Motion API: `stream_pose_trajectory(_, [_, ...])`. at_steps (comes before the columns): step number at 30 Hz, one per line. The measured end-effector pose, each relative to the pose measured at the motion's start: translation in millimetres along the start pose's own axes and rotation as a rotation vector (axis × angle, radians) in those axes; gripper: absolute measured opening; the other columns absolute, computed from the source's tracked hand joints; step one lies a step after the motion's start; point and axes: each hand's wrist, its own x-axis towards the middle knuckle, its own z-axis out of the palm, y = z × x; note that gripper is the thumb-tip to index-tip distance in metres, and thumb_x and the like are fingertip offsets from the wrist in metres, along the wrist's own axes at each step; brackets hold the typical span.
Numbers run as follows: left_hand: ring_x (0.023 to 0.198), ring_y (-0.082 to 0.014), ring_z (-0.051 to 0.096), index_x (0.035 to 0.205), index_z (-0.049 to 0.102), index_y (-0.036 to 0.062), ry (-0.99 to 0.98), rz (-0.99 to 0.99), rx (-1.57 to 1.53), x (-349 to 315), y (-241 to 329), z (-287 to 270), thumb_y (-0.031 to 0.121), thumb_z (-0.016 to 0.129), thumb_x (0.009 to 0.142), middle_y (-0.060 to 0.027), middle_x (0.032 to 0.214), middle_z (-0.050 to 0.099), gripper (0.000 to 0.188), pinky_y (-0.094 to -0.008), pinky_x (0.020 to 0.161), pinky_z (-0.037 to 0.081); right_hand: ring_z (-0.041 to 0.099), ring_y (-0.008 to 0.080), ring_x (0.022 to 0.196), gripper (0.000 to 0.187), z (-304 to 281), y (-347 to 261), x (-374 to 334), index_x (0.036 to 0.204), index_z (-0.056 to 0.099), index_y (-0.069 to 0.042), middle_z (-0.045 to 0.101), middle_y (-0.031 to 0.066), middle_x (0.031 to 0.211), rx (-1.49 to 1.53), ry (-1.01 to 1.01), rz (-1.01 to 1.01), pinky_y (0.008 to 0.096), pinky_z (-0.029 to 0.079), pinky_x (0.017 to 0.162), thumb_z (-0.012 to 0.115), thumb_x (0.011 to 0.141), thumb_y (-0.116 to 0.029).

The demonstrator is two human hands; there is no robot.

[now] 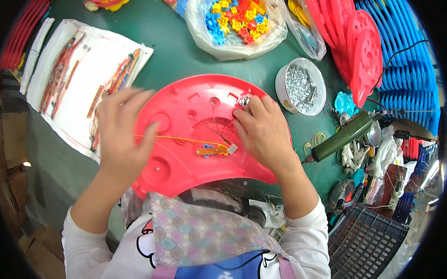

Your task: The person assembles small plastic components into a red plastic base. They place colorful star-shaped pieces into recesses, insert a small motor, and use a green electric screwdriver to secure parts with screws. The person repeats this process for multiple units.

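Note:
A red plastic shell [178, 106], curved and with its ribbed inner side up, lies in front of me on the table. My left hand [122, 136] is over its left edge, blurred, with fingers and thumb apart and nothing seen in them. At the shell's upper right, my right hand [262, 128] has its thumb and fingertips pinched on a small round silvery part [244, 102], partly hidden by the fingers. Thin wires run across the shell to a narrow orange-brown circuit board [211, 151] with a white connector [232, 148]. A blue star-shaped piece [208, 150] shows under the board.
Screws fill a white bowl [280, 87] at the right. A green electric screwdriver [344, 136] hangs beyond it. A plastic bag [200, 38] holds colourful star pieces. Wired boards lie on a white sheet [79, 97]. Stacked red shells [366, 61] and blue parts [408, 62] stand far right.

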Motion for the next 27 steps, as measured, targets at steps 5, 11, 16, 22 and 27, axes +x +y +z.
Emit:
stream_pose_trajectory(5, [0.126, -0.0247, 0.057, 0.147, 0.042, -0.0044, -0.189, -0.787, -1.072, -79.4, -24.4, -12.0, 0.004, 0.063, 0.097, -0.0162, 0.136, 0.055, 0.055, -0.0374, 0.106, 0.047, 0.055, 0.0301, 0.101, 0.034, -10.5, -7.3, -10.8, 0.113, 0.071, -0.005, 0.059, 0.0102, 0.102, 0.070, -0.018, 0.067, 0.0420, 0.047, 0.087, 0.072, 0.086, -0.025])
stream_pose_trajectory(11, [0.134, -0.0226, 0.053, 0.150, 0.039, -0.0090, -0.009, -0.578, -1.005, -66.5, -18.9, -28.4, 0.003, 0.051, 0.102, -0.0181, 0.144, 0.055, 0.051, -0.0366, 0.115, 0.039, 0.059, 0.0289, 0.086, 0.039, -38.3, -9.5, -11.2, 0.119, 0.072, -0.004, 0.062, 0.0124, 0.095, 0.337, 0.465, 0.161, 0.0381, 0.049, 0.077, 0.076, 0.080, -0.002])
stream_pose_trajectory(16, [0.135, -0.0241, 0.052, 0.147, 0.043, -0.0112, 0.494, -0.388, -0.905, 48.8, -74.2, -84.1, 0.015, 0.055, 0.105, -0.0185, 0.145, 0.053, 0.051, -0.0369, 0.116, 0.039, 0.055, 0.0261, 0.082, 0.032, -77.5, -1.4, -28.3, 0.121, 0.066, 0.004, 0.060, 0.0123, 0.095, 0.058, 0.940, 0.006, 0.0359, 0.046, 0.072, 0.066, 0.097, -0.016])
stream_pose_trajectory(22, [0.124, -0.0296, 0.061, 0.153, 0.025, 0.0018, 0.711, -0.196, -0.917, 214.0, -187.6, -133.8, 0.006, 0.056, 0.103, -0.0181, 0.142, 0.049, 0.059, -0.0446, 0.090, 0.064, 0.060, 0.0292, 0.089, 0.040, -47.8, 6.1, -4.4, 0.119, 0.070, -0.002, 0.062, 0.0135, 0.101, 0.155, 0.682, 0.004, 0.0383, 0.050, 0.078, 0.074, 0.079, 0.002])
stream_pose_trajectory(27, [0.118, -0.0312, 0.066, 0.142, 0.042, -0.0012, 0.553, -0.379, -1.082, 256.0, -237.0, -113.5, 0.004, 0.058, 0.101, -0.0179, 0.133, 0.060, 0.044, -0.0468, 0.092, 0.063, 0.062, 0.0312, 0.091, 0.044, -40.2, 15.2, 15.4, 0.117, 0.071, -0.004, 0.064, 0.0128, 0.103, 0.131, 0.567, 0.007, 0.0411, 0.051, 0.078, 0.078, 0.074, 0.003])
